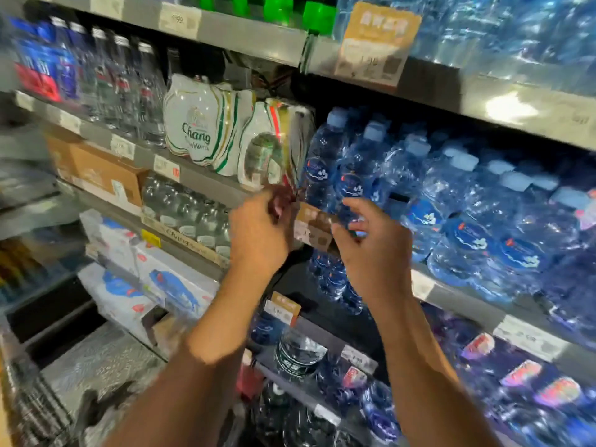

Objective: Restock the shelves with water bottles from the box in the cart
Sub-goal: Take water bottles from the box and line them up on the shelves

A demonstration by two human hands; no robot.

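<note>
Water bottles in a shrink-wrapped pack with a white, green and gold printed wrap stood at the front edge of the middle shelf, between a larger white pack of the same brand and rows of clear blue plastic bottles. The left hand was raised to the pack's lower front corner, fingers curled and apparently pinching the wrap there, though blur made the grip uncertain. The right hand hovered just beside it at the shelf edge, in front of a brown price tag, fingers loosely curled and holding nothing. The step looked like seating this pack; next it would need pushing back squarely. Glossy film caught the light and hid the bottles within.
</note>
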